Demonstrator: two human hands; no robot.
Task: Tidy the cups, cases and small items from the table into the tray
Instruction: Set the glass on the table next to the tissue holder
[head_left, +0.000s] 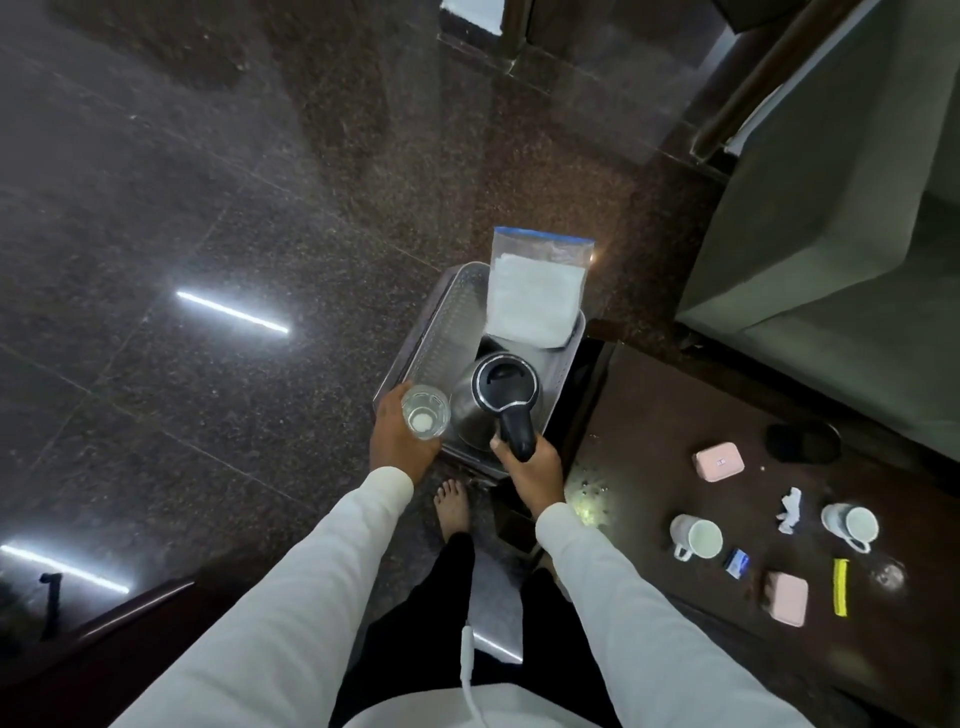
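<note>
Kettle (501, 402) in my right grip (535, 465): my fingers are wrapped tight around its black handle, and the steel body stands in the near end of the metal tray (452, 317). The handle hides most of my fingertips, and I cannot tell whether the kettle's base rests on the tray floor or hangs just above it. My left grip (400, 441) is closed around a clear glass (426, 413) at the tray's near left corner; the glass covers my fingers, so only the back of the hand and the thumb side show. Something pale sits at the bottom of the glass, too blurred to name. At the far end of the tray a clear zip bag (537, 291) with a blue seal leans over the rim, something white folded inside.

What the tray stands on is mostly hidden beneath it. To the right lies the dark desk (649, 415), its near edge cut off by my sleeve. On it, well apart from the tray: a pink case (719, 461) toward the far side, a black round thing (802, 441) beyond it that I cannot make out, a white mug (696, 536), a second white mug (852, 525) further right, a crumpled scrap of paper (789, 512) between them, a small blue packet (737, 564), another pink case (787, 597) nearer me, and a yellow strip (840, 587) beside it.
</note>
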